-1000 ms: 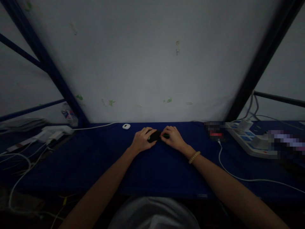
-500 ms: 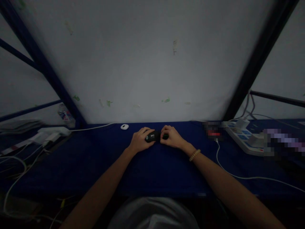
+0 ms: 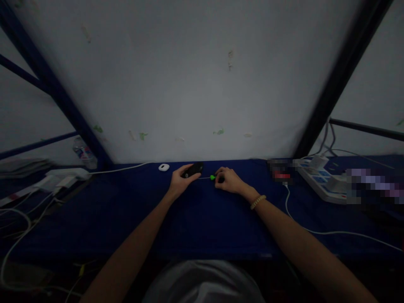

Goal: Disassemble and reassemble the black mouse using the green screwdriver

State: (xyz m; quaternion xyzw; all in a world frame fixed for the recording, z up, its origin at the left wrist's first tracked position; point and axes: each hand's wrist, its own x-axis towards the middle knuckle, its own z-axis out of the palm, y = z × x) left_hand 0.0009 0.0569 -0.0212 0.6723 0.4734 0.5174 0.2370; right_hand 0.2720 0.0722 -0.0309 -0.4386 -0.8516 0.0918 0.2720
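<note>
My left hand is closed round a black computer mouse, gripping its near end between thumb and fingers just above the blue desktop. To the right, a small screwdriver with a thin metal shaft and a green and black handle points left toward the mouse. The fingers of my right hand curl round its handle, which they partly hide. The shaft's tip lies close to my left thumb. A small white rounded object with a dark oval spot lies behind my left hand.
The blue desktop meets a grey wall. White power strips and cables crowd the left. At the right are another power strip, a white cable and blurred-out items. A plastic bottle stands by the left frame post.
My left hand has moved left with the mouse and tilted it. My right hand has come away from the mouse, so the screwdriver's shaft and green part now show between the hands.
</note>
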